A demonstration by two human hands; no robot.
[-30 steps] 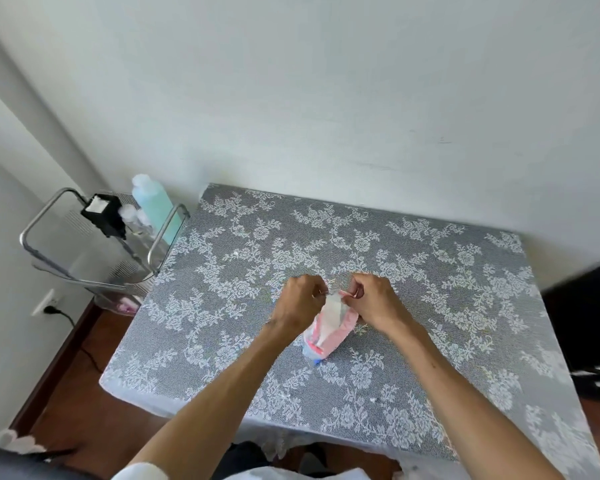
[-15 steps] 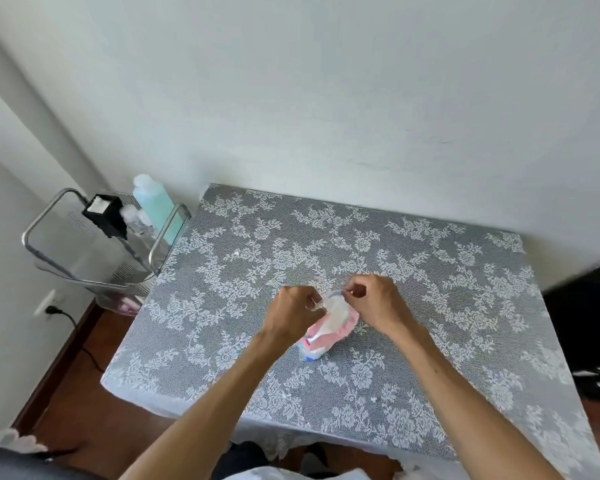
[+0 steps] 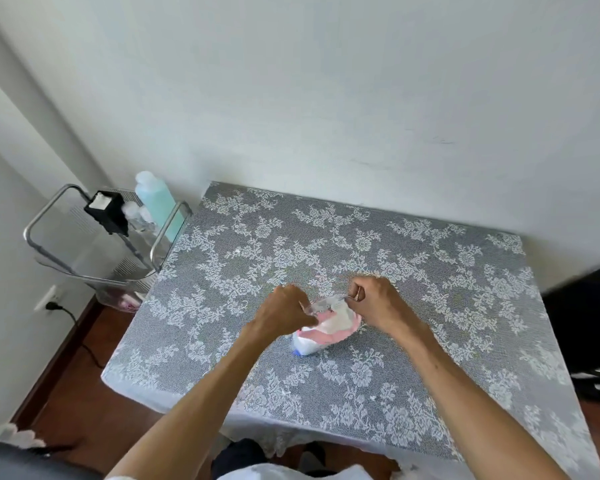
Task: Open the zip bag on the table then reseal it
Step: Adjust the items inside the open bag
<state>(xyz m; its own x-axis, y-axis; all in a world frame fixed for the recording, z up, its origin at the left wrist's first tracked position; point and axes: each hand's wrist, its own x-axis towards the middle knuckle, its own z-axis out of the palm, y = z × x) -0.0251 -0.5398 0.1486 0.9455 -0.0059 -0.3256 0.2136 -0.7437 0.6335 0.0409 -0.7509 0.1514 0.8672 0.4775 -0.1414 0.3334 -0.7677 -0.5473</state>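
**Both hands pinched on the top of the zip bag, mid-table**

Near the middle of the table: a small clear plastic zip bag [image 3: 328, 327] with pink and white contents and a blue spot at its near-left corner. Lower end resting on the grey tablecloth with a white lace flower pattern [image 3: 430, 271], top edge lifted and stretched between the two hands.

Left hand [image 3: 284, 311] curled into a loose fist, fingers closed narrowly on the left end of the bag's clear top strip. Right hand [image 3: 374, 301] likewise curled, thumb and fingertips pinched on the right end of the same strip. Hands close together but apart, the crumpled clear edge spanning the gap between them. Whether the zip seal itself is parted or pressed together: cannot tell, the plastic being too crumpled and blurred. Both bare forearms reaching in from the near edge, converging on the bag.

Left of the table, just beside its far-left corner: a metal-framed cart with chrome tube handles [image 3: 94, 244]. On the cart, a tall pale turquoise plastic bottle with a white cap [image 3: 156, 202] at the far side, and a black boxy object with a white top [image 3: 108, 211] just left of it. Lower on the left wall, a white socket with a black plug [image 3: 51, 303], cable trailing down to the brown wooden floor [image 3: 84, 393]. Plain white wall [image 3: 326, 98] behind the table.
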